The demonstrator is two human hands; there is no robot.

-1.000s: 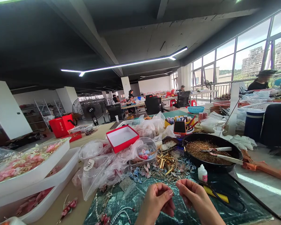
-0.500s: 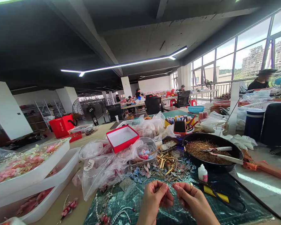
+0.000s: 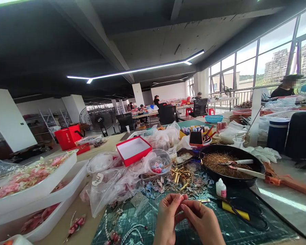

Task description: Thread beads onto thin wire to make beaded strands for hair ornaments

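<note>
Above green cutting mat: left hand, right hand, both pinched closed; held item between fingertips, too fine to identify.

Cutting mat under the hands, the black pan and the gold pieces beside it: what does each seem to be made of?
The cutting mat looks like matte green vinyl or plastic, with printed grid lines. The black pan seems to be dark-coated metal, judging by its smooth, soft sheen. The gold pieces look like metal or metallic-coated tubes, with bright reflections; plating cannot be ruled out.
</note>
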